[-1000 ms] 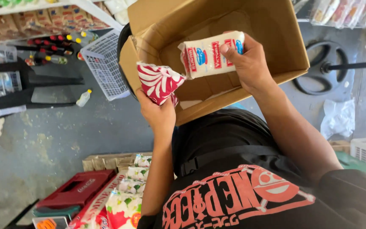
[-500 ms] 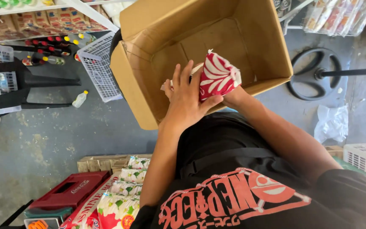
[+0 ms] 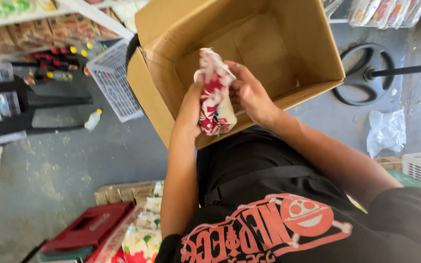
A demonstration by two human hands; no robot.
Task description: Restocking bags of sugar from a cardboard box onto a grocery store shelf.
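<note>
1. Since the earlier frame, both hands have turned the red-and-white packet (image 3: 214,95) upright.
2. Nearest lie a red crate (image 3: 86,233) and floral packs (image 3: 144,234) on grey concrete floor (image 3: 49,165).
3. Left hand (image 3: 191,104) and right hand (image 3: 249,92) clasp the packet between them — long axis near vertical, top tilted slightly left.
4. It hangs over the open cardboard box (image 3: 249,44) — a white basket (image 3: 113,80) and shelves (image 3: 35,29) beyond.

Box (image 3: 249,34) top cut by upper edge. Red-white packet (image 3: 214,95) motion-blurred, print unreadable. Left hand (image 3: 191,104) palm hidden behind it. Shelf items (image 3: 25,31) upper left too blurry.
</note>
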